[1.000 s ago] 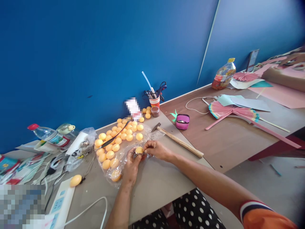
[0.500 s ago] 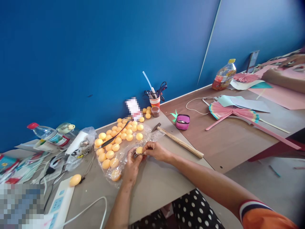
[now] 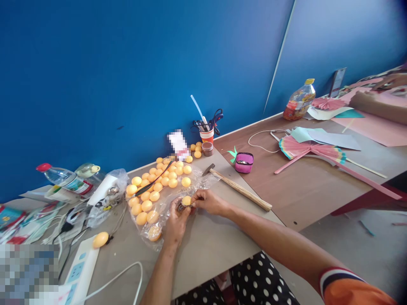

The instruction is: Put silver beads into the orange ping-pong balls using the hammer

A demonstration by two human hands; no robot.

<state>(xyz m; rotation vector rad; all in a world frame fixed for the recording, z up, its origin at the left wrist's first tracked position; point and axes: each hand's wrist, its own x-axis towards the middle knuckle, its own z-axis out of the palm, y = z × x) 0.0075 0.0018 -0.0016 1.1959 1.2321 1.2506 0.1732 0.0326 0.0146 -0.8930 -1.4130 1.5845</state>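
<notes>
My left hand point(image 3: 176, 223) is closed around an orange ball point(image 3: 186, 200) that looks like a ping-pong ball, with something dark around its lower side. At the ball's right edge, the thumb and fingers of my right hand point(image 3: 209, 203) are pinched together. What sits between those fingertips is too small to make out. Many more orange balls point(image 3: 154, 196) lie on and under a clear plastic bag point(image 3: 165, 202) just left of my hands, with a dark strap point(image 3: 154, 179) across them. Behind my right hand, a hammer point(image 3: 240, 187) with a wooden handle rests on the table.
A purple pouch point(image 3: 244, 163), a paper cup point(image 3: 207, 135) of tools and a small round tub point(image 3: 207, 148) stand farther back. On the left are a power strip point(image 3: 79, 269), cables and a bottle point(image 3: 68, 180). Pink paper fans point(image 3: 310, 149) and another person's arm point(image 3: 378, 106) are at right.
Both hands stay almost in place at the ball, with only a slight shift of the fingers. Nothing else on the table has visibly moved.
</notes>
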